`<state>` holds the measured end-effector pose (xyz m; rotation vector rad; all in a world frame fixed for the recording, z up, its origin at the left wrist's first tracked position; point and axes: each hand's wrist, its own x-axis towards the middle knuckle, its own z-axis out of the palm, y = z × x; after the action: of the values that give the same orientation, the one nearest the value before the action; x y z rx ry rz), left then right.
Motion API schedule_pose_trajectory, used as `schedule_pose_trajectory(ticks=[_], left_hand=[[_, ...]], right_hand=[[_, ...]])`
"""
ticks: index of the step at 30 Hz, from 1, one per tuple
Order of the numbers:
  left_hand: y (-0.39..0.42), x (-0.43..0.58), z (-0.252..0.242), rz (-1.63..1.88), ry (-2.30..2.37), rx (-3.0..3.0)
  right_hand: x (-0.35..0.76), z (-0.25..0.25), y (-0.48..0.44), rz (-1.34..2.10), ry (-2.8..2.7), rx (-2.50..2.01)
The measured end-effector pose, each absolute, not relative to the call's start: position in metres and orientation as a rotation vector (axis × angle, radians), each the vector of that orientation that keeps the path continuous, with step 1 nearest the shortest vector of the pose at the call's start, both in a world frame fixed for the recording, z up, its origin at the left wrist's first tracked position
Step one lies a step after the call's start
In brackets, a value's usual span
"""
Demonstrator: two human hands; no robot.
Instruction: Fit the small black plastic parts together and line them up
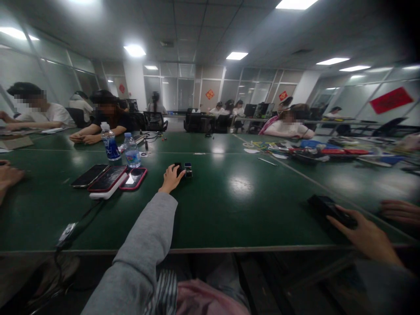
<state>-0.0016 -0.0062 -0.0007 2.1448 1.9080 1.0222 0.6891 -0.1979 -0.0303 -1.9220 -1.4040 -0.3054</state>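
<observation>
Out on the green table [210, 210], my left hand [170, 178] is curled with its fingers on a small black block [177, 167]. Just right of that block, close to my thumb, sit small dark square pieces with shiny edges [188, 169], too small to make out. Far to the right, my right hand [369, 236] is wrapped round the near end of a black oblong object [331, 211], thumb along its near side. The object lies at or just above the tabletop; its exact kind cannot be made out.
Left of my arm lie several phones [108, 178], a white power bank [110, 188] with a cable, and two bottles [132, 151]. Cables and tools [311, 151] are heaped at back right. Other people's hands rest at the left edge [11, 177] and right edge [400, 211].
</observation>
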Motion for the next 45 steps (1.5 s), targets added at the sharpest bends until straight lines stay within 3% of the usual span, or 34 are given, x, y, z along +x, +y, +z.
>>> schedule_pose_trajectory(ticks=[5,11,20,45], left_hand=[[-0.004,-0.002,-0.003,1.023,1.911,2.153],[-0.002,-0.002,-0.003,1.0,1.91,2.156],[0.0,-0.002,-0.005,1.005,1.894,2.164],[0.002,-0.001,-0.008,1.038,1.871,2.17]], right_hand=[[0.631,-0.005,-0.122,-0.161,-1.577,-2.194],[0.463,0.041,-0.037,-0.197,-1.761,-2.276],[0.262,0.02,-0.016,-0.266,-2.042,-1.788],[0.259,0.005,-0.014,-0.269,-1.997,-1.723]])
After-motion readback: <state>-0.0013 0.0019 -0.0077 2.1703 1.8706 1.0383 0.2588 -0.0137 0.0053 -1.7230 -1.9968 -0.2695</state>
